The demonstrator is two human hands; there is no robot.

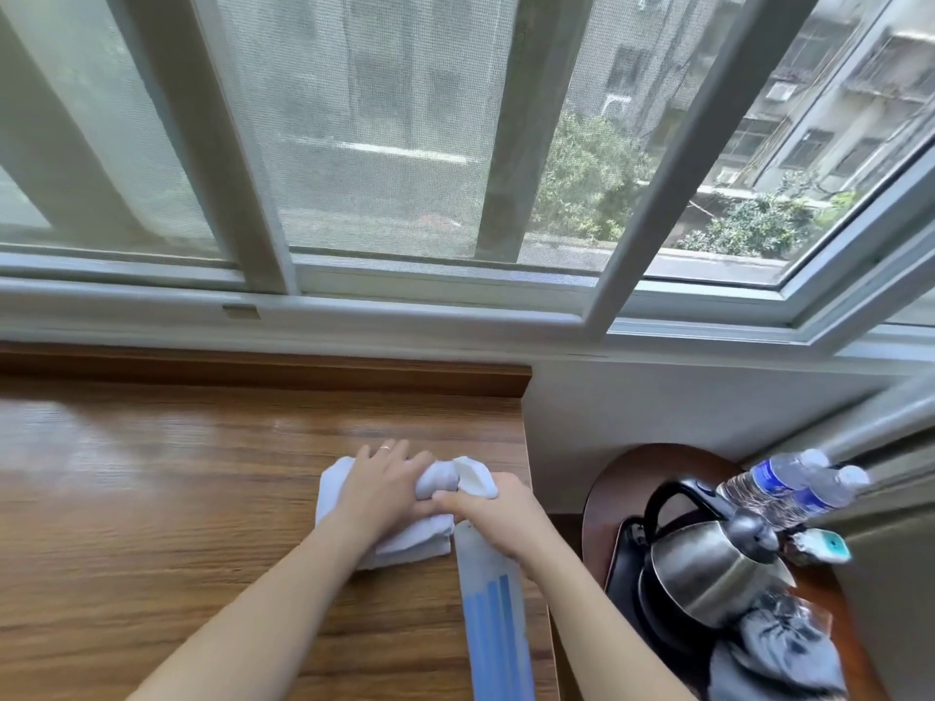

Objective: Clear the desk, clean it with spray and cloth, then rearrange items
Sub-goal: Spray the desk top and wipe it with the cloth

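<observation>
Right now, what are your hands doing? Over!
Left hand pressing cloth on desk. Right hand gripping spray bottle, nozzle at cloth. Nothing in the way.

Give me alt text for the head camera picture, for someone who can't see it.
A person's left hand presses a white cloth on a wooden desk while the right hand grips a spray bottle. A kettle and water bottles sit on a side table under a window.
</observation>
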